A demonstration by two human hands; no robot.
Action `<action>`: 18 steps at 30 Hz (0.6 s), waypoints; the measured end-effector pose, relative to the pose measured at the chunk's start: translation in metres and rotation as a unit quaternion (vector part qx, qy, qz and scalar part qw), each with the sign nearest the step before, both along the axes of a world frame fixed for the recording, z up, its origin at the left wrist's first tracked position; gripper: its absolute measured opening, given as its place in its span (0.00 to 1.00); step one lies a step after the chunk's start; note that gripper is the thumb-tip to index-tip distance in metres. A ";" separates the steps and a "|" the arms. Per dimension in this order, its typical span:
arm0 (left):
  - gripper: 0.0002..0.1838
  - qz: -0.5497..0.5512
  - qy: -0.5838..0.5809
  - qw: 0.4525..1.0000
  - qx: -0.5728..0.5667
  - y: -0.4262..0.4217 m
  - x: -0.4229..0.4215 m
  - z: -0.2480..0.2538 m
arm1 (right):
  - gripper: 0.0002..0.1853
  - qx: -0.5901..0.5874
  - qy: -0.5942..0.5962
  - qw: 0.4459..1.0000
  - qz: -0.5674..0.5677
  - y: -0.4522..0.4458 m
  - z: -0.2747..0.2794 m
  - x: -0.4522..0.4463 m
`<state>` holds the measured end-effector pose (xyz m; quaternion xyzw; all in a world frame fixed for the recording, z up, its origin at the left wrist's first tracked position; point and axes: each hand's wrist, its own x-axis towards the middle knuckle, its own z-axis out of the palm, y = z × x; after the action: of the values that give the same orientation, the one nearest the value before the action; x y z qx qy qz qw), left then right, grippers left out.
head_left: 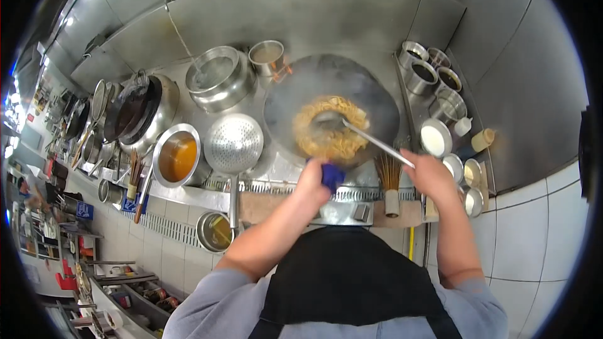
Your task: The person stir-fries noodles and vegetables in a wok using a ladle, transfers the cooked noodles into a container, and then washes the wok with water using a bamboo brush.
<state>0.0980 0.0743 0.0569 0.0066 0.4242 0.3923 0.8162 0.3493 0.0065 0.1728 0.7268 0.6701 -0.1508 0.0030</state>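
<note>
A large dark wok (370, 91) sits on the stove with steaming noodle-like, brownish food (336, 144) in its middle. My right hand (432, 176) is closed round the handle end of a metal ladle (380, 144), whose bowl rests in the food. At the wok's near rim, my left hand (312, 181) is closed on a blue cloth (333, 177). The cloth covers the part of the rim it grips. A bamboo wok brush (389, 182) stands just left of my right forearm.
Left of the wok are a perforated strainer (233, 143), a bowl of orange liquid (178, 158) and a large pot (217, 78). Flames (282, 70) show by a small pot (267, 56). Several seasoning containers (434, 138) line the right side, beside the wall.
</note>
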 end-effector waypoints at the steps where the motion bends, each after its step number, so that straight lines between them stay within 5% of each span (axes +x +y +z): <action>1: 0.07 -0.012 0.003 1.000 0.004 0.014 0.002 -0.011 | 0.22 0.018 -0.007 1.000 -0.017 0.008 -0.006 -0.008; 6: 0.07 0.007 0.042 0.997 0.057 -0.024 -0.002 -0.059 | 0.23 0.092 -0.050 0.994 -0.042 0.023 -0.039 -0.031; 8: 0.07 -0.102 0.160 0.982 0.001 -0.046 -0.021 -0.070 | 0.23 0.122 -0.059 0.989 -0.055 0.014 -0.034 -0.036; 11: 0.08 -0.099 0.098 0.990 -0.005 -0.047 -0.024 -0.064 | 0.22 0.129 -0.047 0.990 -0.015 -0.008 -0.007 -0.019; 18: 0.07 -0.037 0.028 0.999 0.000 0.005 -0.011 0.035 | 0.22 -0.002 0.047 0.999 0.014 -0.047 0.048 0.020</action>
<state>0.0867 0.0796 0.0916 0.0334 0.4462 0.3620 0.8177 0.3694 -0.0408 0.2205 0.7091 0.6796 -0.1860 -0.0251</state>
